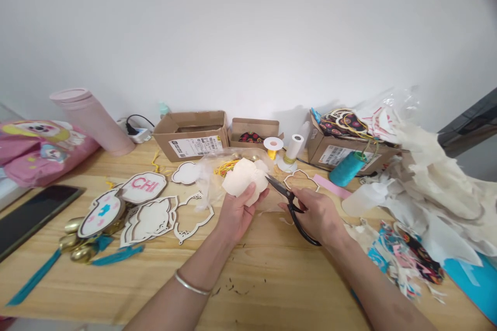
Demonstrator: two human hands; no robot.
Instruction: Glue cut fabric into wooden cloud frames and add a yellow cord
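Note:
My left hand [237, 211] is closed around a cream-coloured padded piece [244, 180], held up over the middle of the wooden table [267, 279]. My right hand [316, 214] grips black scissors [289, 201] by their handles. The blades point left and touch the right edge of the cream piece. A silver bangle [191, 284] sits on my left wrist. Behind the piece lies a clear plastic bag with yellow thread [225, 168].
Wooden cloud-shaped cut-outs [149, 217], one reading "CHI" [143, 185], and gold bells with teal tassels [79, 248] lie left. Cardboard boxes [192, 137], thread spools [347, 168] and a pink tumbler [93, 121] stand at the back. White scraps [435, 201] pile right; a phone [33, 214] lies far left.

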